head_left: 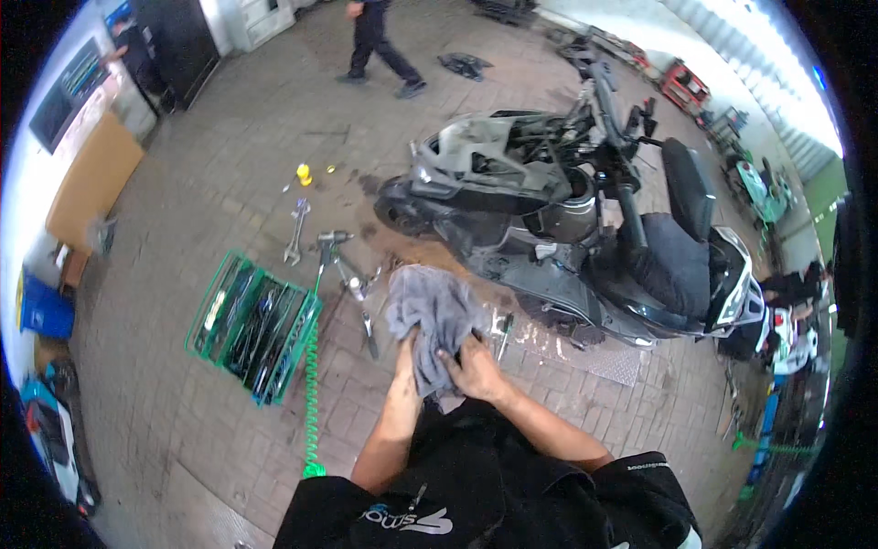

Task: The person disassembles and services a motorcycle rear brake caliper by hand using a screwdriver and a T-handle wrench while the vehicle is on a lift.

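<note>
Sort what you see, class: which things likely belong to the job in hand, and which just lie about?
Likely the job:
- crumpled grey cloth, in left hand and right hand
- partly stripped dark scooter
- open green metal toolbox
- long silver wrench

Apparently just lying about:
- blue plastic container
- brown rectangular board
- small yellow object

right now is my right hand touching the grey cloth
Touching: the head view shows the right hand against the grey cloth, with no gap between them.
</note>
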A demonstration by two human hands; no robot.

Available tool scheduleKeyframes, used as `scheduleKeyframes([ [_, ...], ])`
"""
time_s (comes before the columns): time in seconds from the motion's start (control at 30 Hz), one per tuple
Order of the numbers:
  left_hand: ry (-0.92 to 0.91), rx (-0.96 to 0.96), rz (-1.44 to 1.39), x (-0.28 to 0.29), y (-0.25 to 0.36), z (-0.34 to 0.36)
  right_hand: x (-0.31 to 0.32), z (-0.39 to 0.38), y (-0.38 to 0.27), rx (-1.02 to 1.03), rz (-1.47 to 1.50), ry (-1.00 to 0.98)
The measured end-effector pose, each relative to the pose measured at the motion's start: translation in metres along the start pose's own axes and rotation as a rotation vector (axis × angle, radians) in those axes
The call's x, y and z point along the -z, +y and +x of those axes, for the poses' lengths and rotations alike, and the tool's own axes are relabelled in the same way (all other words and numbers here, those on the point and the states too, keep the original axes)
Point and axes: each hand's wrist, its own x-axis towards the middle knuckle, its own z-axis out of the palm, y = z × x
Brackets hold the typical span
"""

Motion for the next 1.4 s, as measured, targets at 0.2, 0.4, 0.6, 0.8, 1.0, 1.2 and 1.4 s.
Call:
scheduleKeyframes([
  [0.2,0.412,-0.247,0.377,-0.011,-0.011,0.001,0.035,-0.056,0.040,-0.147,0.027,-0.076],
  [0.4,0.432,-0.275,0.662,0.053,-0.047,0.016,0.059,-0.128,0.116,-0.390,0.132,-0.055],
  [0.6,0.396,-0.345,0.788,0.009,-0.114,-0.008,0.052,-0.278,0.244,-0.841,0.285,0.093],
  [0.8,0.705,-0.559,0.952,0.014,-0.182,-0.031,0.033,-0.495,0.324,-1.111,0.314,0.270],
  [1.0,0.776,-0.687,1.169,0.032,-0.240,-0.047,0.042,-0.688,0.401,-1.441,0.634,0.759],
  [1.2,0.814,-0.773,1.367,0.014,-0.293,0.004,0.086,-0.741,0.440,-1.367,0.735,1.102],
  [1.4,1.003,0.174,3.205,0.025,-0.357,0.059,0.156,-0.739,0.486,-1.381,0.652,0.883],
])
